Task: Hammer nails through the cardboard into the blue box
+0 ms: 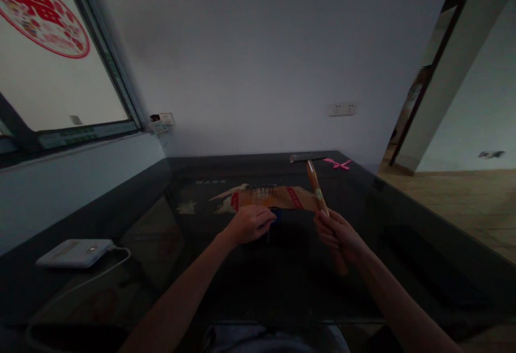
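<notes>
My right hand [336, 235] is wrapped round the wooden handle of a hammer [318, 192]. Its metal head points up and away from me, above the dark table. To the left, my left hand [252, 223] is closed in a pinch low over the tabletop. Whatever its fingertips hold is too small and dark to make out. A small blue thing [276, 215] shows right beside those fingertips. Just beyond both hands lies a torn brown wrapper [266, 198] with red bands, and several thin dark strips, perhaps nails, show along its far edge.
A white power bank [76, 253] with a white cable lies on the glossy black table [161, 175] at left. A pink ribbon [338, 164] is near the far right corner. Some flat dark object [435, 264] rests at right. Wall sockets [342, 109] are behind the table.
</notes>
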`<act>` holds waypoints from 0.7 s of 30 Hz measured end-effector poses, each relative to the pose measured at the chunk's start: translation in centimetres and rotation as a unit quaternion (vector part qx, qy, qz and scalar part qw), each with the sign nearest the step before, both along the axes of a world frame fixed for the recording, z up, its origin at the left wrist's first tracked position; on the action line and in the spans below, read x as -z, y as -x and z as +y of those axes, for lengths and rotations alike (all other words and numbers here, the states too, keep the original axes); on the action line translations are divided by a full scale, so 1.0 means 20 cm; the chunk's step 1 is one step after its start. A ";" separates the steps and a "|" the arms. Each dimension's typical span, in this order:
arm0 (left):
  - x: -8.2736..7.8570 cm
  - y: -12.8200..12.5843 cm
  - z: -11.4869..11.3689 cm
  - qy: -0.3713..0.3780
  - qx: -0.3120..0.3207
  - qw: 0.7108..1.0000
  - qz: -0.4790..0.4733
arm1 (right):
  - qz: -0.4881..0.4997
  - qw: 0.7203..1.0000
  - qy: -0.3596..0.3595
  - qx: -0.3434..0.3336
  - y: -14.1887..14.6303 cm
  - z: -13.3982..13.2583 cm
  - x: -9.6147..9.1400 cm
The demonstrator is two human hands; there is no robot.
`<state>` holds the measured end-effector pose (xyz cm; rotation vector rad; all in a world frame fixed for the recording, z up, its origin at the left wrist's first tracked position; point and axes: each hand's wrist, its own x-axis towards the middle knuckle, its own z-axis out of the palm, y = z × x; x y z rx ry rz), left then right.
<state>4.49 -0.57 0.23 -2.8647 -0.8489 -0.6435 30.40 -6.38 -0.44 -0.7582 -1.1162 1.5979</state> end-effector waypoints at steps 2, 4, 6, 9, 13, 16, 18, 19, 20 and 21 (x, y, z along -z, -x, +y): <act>0.08 0.00 -0.01 0.022 0.020 0.997 0.072 | 0.005 1.000 -0.003 -0.008 0.00 0.00 0.01; 0.12 0.01 -0.01 0.051 0.021 0.992 0.115 | 0.003 1.000 -0.004 -0.007 0.00 0.00 0.02; 0.13 0.01 0.00 0.077 0.014 0.988 0.134 | -0.002 1.000 -0.001 -0.004 0.00 0.00 0.03; 0.12 0.02 0.00 0.098 0.005 0.984 0.147 | -0.007 1.000 0.003 0.002 0.01 0.00 0.03; 0.11 0.02 -0.01 0.103 -0.003 0.983 0.154 | -0.012 1.000 0.005 0.005 0.01 -0.01 0.03; 0.11 0.01 0.00 0.103 -0.009 0.981 0.163 | -0.018 1.000 0.009 0.011 0.01 -0.01 0.03; 0.12 0.00 0.00 0.104 -0.014 0.981 0.162 | -0.024 1.000 0.011 0.014 0.01 -0.01 0.04; 0.13 0.00 -0.01 0.105 -0.017 0.981 0.161 | -0.027 0.999 0.012 0.013 0.01 -0.01 0.04; 0.13 -0.01 -0.01 0.106 -0.019 0.981 0.159 | -0.030 0.999 0.012 0.012 0.01 -0.01 0.04; 0.14 -0.01 -0.01 0.108 -0.022 0.981 0.158 | -0.034 0.999 0.012 0.011 0.01 -0.01 0.04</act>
